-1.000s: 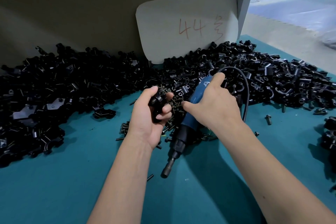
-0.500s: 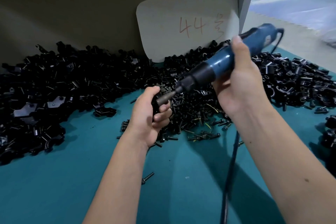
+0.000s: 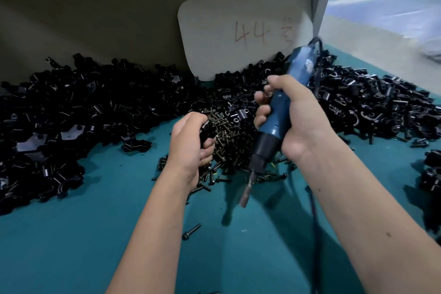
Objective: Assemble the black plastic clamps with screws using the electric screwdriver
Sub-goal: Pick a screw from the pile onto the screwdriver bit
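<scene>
A matte teal table [image 3: 71,246] is backed by a dull grey wall and a rounded pale card [image 3: 238,31] marked "44". Glossy black clamps [image 3: 83,107] are heaped beside small dark screws [image 3: 226,133]. One clamp [image 3: 205,132] is gripped by the left hand [image 3: 188,148]; the blue electric screwdriver [image 3: 279,112] is clasped by the right hand [image 3: 296,122], bit downward.

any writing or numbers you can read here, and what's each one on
"44": handwritten in red on the pale rounded board leaning against the back wall behind the clamp piles.
A handwritten character right of the 44, on the same board: too faint and sketchy to read.
A small pale label on the upper body of the blue electric screwdriver held in the right hand: too blurred to read.
Nothing else legible shows.
</scene>
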Available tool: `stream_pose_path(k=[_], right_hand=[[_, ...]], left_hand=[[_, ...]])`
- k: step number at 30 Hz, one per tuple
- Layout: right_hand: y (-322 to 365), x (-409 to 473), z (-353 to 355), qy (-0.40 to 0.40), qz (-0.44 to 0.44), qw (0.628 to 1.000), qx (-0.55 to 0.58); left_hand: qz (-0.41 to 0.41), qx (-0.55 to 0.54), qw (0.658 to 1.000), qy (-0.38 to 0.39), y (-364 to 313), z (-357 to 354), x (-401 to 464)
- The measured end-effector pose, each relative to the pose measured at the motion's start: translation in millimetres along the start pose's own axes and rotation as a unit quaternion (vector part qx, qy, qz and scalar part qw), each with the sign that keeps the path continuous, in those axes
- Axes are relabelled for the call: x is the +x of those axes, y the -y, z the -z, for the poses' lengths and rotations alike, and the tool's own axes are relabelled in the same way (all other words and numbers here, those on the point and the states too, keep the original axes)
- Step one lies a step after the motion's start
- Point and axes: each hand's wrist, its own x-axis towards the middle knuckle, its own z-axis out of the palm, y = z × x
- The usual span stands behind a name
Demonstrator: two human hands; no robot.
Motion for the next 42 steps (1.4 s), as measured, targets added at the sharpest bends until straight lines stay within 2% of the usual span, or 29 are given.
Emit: stream_pose_path(k=[2,4,8,10,15,18,24,31,36,42], right_hand=[[-5.2,-0.4,-2.2,0.003,-0.023,1.000,0.012],[-7.9,-0.2,-4.4,-0.010,-0.003,1.000,0.013],[-3.1,0.3,-5.2,-0.042,0.118,0.992,0.006],[2.3,-1.7,-5.8,-0.052,0.181,0.982,0.006],[9.8,-10.8,-12.4,-0.102,0.294,0.949,0.058],[15.7,-14.8,-14.9,-0.107,0.330,0.935,0.072],[19.6,-23.2,-21.2,-0.141,0.360,0.911,0.144],[13.2,-21.5,-22.5,-0.123,0.351,0.924,0.089],[17.6,-29.5,-26.9,-0.150,0.341,0.917,0.142],[20.6,-34.3,-32.8,-0.162,0.344,0.914,0.143]], left_hand=[[-0.006,0.009,1.000,0.000,-0.1,0.4,0.3],[-0.016,0.053,0.998,-0.002,0.1,1.5,0.1],[-0.067,0.234,0.970,0.001,1.9,5.5,0.3],[-0.075,0.282,0.956,0.013,2.6,7.8,0.3],[-0.073,0.312,0.946,0.049,2.1,9.4,-2.1],[-0.069,0.312,0.946,0.056,3.0,9.6,-2.0],[-0.076,0.341,0.934,0.076,2.8,8.0,-3.3],[-0.078,0.343,0.932,0.088,4.2,8.9,-3.5],[-0.072,0.340,0.932,0.101,4.2,6.5,-3.5],[-0.067,0.347,0.930,0.099,4.7,4.3,-4.1]])
